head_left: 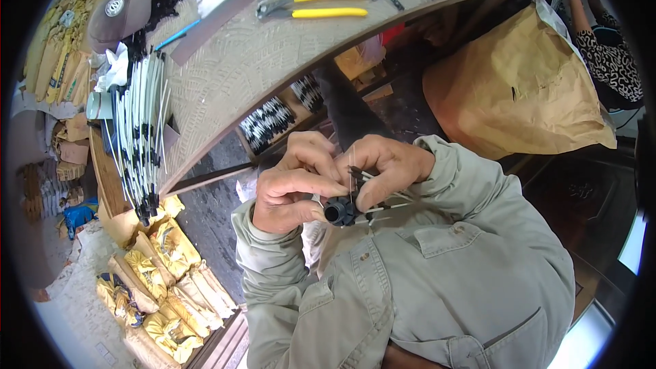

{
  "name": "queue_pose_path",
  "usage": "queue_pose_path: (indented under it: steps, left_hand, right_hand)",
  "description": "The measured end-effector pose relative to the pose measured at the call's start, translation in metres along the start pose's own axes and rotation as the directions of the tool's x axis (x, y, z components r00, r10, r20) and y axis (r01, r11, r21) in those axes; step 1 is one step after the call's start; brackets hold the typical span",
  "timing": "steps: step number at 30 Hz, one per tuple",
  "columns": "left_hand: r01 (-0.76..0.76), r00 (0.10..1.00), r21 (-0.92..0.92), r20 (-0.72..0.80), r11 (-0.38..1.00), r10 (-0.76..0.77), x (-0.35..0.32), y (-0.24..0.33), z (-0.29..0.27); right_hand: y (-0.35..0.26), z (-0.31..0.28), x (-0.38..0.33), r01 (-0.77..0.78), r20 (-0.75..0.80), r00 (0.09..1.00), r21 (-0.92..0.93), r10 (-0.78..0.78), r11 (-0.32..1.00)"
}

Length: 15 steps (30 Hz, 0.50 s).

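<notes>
Close in front of my chest, both hands meet around a small black round hub (339,211) with a hollow middle and notches about its edge. My left hand (292,190) is closed, pinching the hub's left side between thumb and fingers. From the other side my right hand (389,167) is closed on thin rods (396,201) with black ends, its thumb tip beside the hub. The rods lie against the hub and stick out to the right. Fingers hide where rods and hub meet.
Ahead stands a curved table (239,72) with yellow-handled pliers (328,5) and bundles of white rods (145,130). A big brown paper sack (519,82) is at the right, near another person's arm (577,10). Wrapped packets (164,280) fill a box at lower left.
</notes>
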<state>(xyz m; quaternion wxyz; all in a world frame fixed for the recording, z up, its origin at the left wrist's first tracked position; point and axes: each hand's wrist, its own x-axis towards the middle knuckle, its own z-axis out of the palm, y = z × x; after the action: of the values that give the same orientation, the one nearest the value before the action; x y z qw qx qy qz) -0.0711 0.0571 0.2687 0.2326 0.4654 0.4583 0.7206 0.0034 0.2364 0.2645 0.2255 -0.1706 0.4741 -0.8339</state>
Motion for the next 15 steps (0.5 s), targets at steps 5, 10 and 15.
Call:
queue_pose_path:
  steps: [5, 10, 15]
  left_hand:
    - [0.184, 0.934, 0.356, -0.353, 0.916, -0.051, 0.018, 0.026, 0.017]
    - [0.227, 0.921, 0.364, -0.381, 0.903, -0.078, 0.0, 0.021, 0.03]
    - [0.3, 0.741, 0.076, -0.647, 0.951, -0.182, -0.019, -0.009, 0.03]
  right_hand:
    - [-0.009, 0.005, 0.005, 0.462, -0.171, 0.781, -0.49, -0.601, 0.74]
    - [0.013, 0.011, 0.008, 0.317, -0.187, 0.662, -0.808, -0.726, 0.497]
    - [0.037, 0.002, 0.017, 0.274, -0.301, 0.719, -0.705, -0.626, 0.654]
